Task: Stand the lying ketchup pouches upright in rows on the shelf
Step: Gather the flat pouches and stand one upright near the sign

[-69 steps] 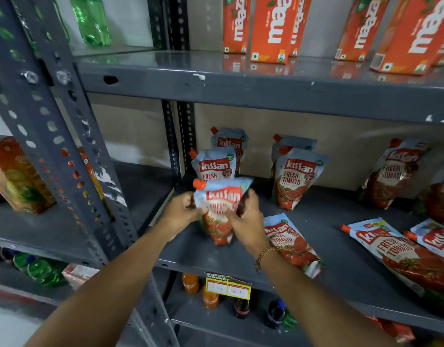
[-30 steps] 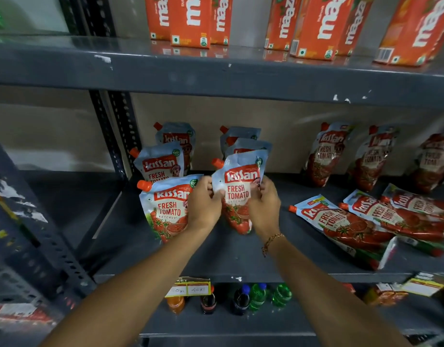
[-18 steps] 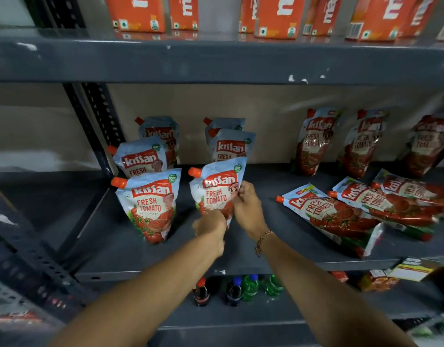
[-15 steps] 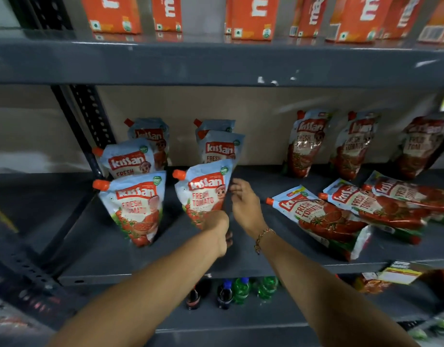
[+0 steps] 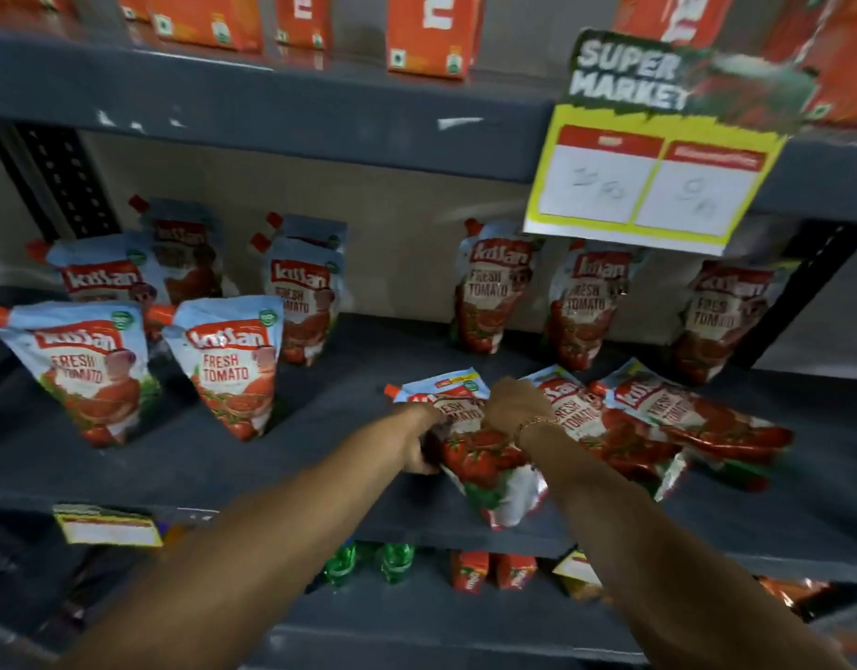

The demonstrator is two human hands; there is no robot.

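Ketchup pouches fill the grey shelf (image 5: 320, 427). Two columns stand upright at the left, fronted by one pouch (image 5: 86, 369) and another (image 5: 231, 365). Three more pouches stand along the back wall at the right, the nearest (image 5: 489, 292). Three pouches lie flat at the right. My left hand (image 5: 424, 442) grips the left edge of the nearest lying pouch (image 5: 484, 456), and my right hand (image 5: 516, 403) holds its upper right side. Two other lying pouches (image 5: 668, 418) overlap beside it.
A "Super Market" price card (image 5: 658, 152) hangs from the upper shelf edge, above the right back pouches. Orange juice cartons (image 5: 426, 31) line the top shelf. Green bottles (image 5: 368, 563) and small cartons sit on the shelf below. A perforated upright (image 5: 64, 176) stands at the left.
Both hands let go of the pouch they stood in the second column and moved right. They now hold the nearest lying pouch. The view has shifted right.
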